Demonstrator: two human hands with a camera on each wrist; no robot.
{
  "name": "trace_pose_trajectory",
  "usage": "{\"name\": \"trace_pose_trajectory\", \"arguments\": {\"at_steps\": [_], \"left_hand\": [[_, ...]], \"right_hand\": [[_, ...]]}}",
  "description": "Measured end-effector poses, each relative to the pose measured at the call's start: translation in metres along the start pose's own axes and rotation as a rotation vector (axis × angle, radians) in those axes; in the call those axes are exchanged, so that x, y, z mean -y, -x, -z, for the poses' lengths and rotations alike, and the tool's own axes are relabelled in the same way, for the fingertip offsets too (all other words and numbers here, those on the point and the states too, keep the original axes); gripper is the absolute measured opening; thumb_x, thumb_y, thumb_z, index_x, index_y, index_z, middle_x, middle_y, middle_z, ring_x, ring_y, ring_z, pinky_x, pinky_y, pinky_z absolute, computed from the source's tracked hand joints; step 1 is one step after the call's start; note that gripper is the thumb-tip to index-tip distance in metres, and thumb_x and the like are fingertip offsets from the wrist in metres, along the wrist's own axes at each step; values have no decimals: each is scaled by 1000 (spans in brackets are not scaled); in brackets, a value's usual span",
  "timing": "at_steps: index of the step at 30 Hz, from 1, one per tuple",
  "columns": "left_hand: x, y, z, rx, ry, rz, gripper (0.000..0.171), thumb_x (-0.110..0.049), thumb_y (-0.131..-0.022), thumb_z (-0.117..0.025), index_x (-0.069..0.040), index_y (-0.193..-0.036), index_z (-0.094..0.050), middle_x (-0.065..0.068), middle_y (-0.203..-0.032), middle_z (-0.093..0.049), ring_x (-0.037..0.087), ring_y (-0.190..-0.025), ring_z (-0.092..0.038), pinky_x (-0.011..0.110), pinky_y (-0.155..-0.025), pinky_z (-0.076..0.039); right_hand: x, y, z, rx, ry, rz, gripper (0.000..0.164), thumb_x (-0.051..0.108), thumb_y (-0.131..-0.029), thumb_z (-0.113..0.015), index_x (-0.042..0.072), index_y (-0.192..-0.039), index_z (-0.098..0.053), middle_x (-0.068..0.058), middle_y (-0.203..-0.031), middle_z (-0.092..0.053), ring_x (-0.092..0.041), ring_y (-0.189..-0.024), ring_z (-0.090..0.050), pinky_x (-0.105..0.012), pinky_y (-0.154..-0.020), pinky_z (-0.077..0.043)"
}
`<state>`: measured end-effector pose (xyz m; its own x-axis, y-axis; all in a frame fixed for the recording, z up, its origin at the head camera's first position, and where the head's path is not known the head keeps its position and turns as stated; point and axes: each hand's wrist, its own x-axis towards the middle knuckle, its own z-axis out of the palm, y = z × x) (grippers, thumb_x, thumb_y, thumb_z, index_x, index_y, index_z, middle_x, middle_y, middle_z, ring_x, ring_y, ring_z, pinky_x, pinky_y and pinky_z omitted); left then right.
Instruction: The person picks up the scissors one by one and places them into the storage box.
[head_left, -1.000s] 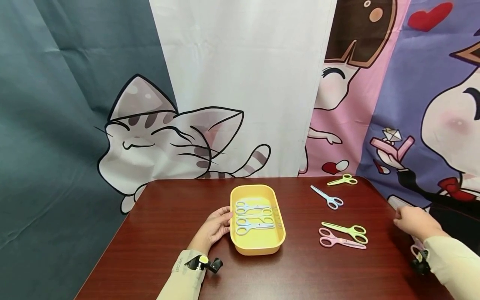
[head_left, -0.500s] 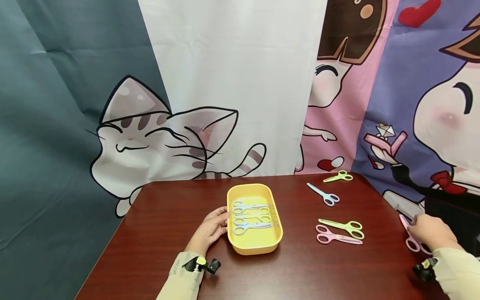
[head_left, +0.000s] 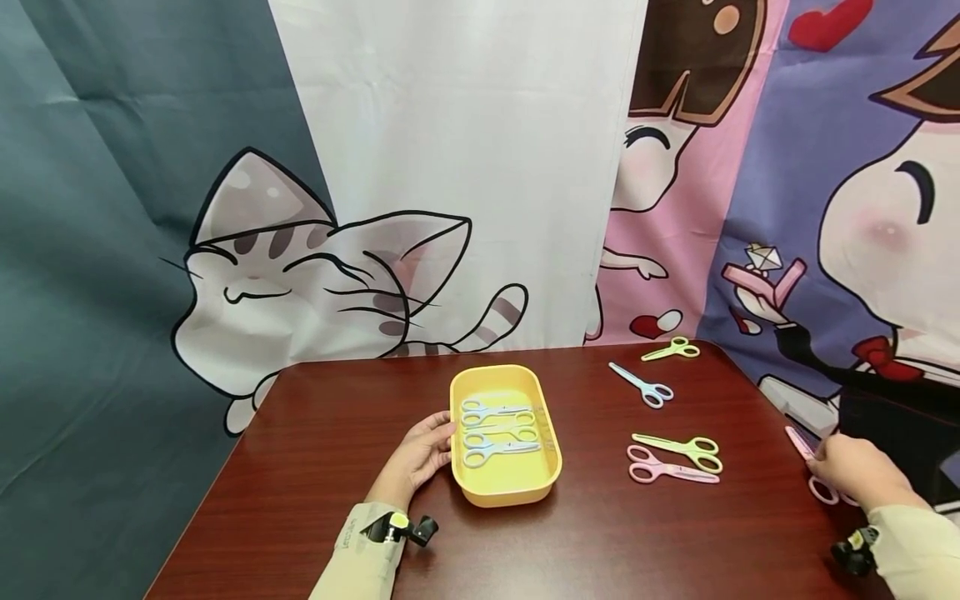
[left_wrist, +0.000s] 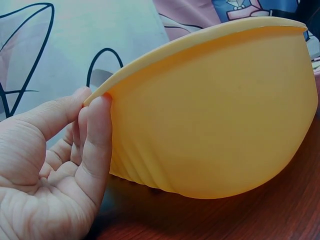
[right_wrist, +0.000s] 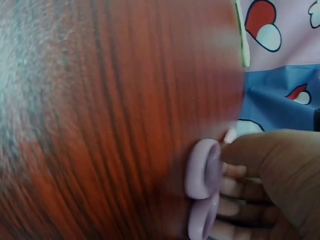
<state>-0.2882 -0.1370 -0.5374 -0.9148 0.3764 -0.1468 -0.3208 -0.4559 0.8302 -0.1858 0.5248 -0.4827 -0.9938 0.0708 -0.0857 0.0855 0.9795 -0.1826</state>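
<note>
A yellow plastic tray (head_left: 504,493) stands on the table. My left hand (head_left: 420,454) holds its left rim; in the left wrist view, thumb and fingers pinch the tray's wall (left_wrist: 200,115). Inside lie two pairs of blue scissors (head_left: 501,450) with a green pair (head_left: 517,432) between them. My right hand (head_left: 858,471), at the table's right edge, grips a pair of pink scissors (head_left: 799,442) around the middle. The blades point away and the handle loops show below the hand. Up close in the right wrist view, the thumb and fingers lie around the pink scissors (right_wrist: 200,172).
Right of the tray, green scissors (head_left: 675,447) and pink scissors (head_left: 667,468) lie close together on the dark red wooden table (head_left: 600,550). Farther back are blue scissors (head_left: 641,386) and another green pair (head_left: 671,350). A printed cartoon curtain (head_left: 480,167) hangs behind.
My right hand has come down onto the pink scissors at the right edge and taken hold of them. The left hand keeps its grip on the tray. The head view has turned slightly right.
</note>
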Motion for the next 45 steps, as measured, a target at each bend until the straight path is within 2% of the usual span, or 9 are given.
{"name": "trace_pose_trajectory", "arguments": {"at_steps": [5,10,13,20,25,28,32,38,45], "left_hand": [[1,0,0,2,3,5,22,1,-103,-52,-3,-124,-46,2,-90,-65,5,-65,-60,21,-59,-56],[-1,0,-1,13,-2,2,19,0,-104,-50,-3,-123,-48,1,-89,-66,5,-66,-61,22,-61,-57],[-1,0,-1,11,-4,4,17,0,-104,-50,-3,-121,-49,1,-88,-66,5,-65,-60,23,-61,-57],[-2,2,-1,4,-3,3,17,0,-104,-50,-4,-121,-49,1,-88,-66,5,-65,-60,22,-60,-57],[-1,1,-1,-9,-5,2,20,0,-104,-51,-3,-123,-48,2,-88,-65,5,-64,-59,22,-59,-56],[-1,1,-1,-8,-13,0,20,0,-104,-51,-4,-123,-47,1,-89,-65,5,-64,-59,21,-59,-56],[0,1,-1,-8,-11,-4,18,0,-104,-51,-5,-121,-48,1,-88,-65,5,-64,-59,20,-58,-55],[0,2,-2,-6,-10,-9,16,0,-104,-50,-6,-119,-50,1,-89,-66,5,-65,-60,20,-59,-56],[-1,1,-3,3,-7,-14,19,1,-104,-50,-4,-121,-49,2,-90,-66,5,-65,-60,21,-59,-56]], "right_hand": [[-5,1,-5,-35,24,146,9,15,-83,-74,12,-78,-67,4,-68,-59,-14,-62,-51,-38,-59,-45],[-11,1,-13,-111,45,259,13,11,-75,-76,15,-80,-65,10,-67,-50,-4,-62,-44,-30,-58,-41],[-14,2,-16,-127,27,283,15,9,-73,-76,17,-79,-64,13,-66,-48,0,-61,-41,-27,-57,-38],[-9,-2,-12,-76,3,290,16,9,-71,-75,15,-79,-63,12,-65,-48,-1,-59,-41,-25,-55,-37],[3,-11,-5,-100,17,324,18,9,-70,-76,15,-80,-63,11,-67,-48,0,-61,-41,-24,-55,-38],[21,-22,3,-154,23,394,19,8,-70,-77,16,-80,-63,14,-67,-47,1,-60,-41,-24,-54,-38],[59,-41,15,-199,15,503,21,5,-71,-77,16,-79,-62,16,-66,-46,3,-58,-42,-24,-53,-39],[132,-67,28,-187,11,616,20,5,-72,-77,16,-83,-64,12,-75,-48,0,-66,-45,-24,-58,-40],[220,-92,25,-152,38,750,21,8,-73,-76,20,-83,-63,12,-77,-49,-3,-68,-46,-24,-59,-40]]}}
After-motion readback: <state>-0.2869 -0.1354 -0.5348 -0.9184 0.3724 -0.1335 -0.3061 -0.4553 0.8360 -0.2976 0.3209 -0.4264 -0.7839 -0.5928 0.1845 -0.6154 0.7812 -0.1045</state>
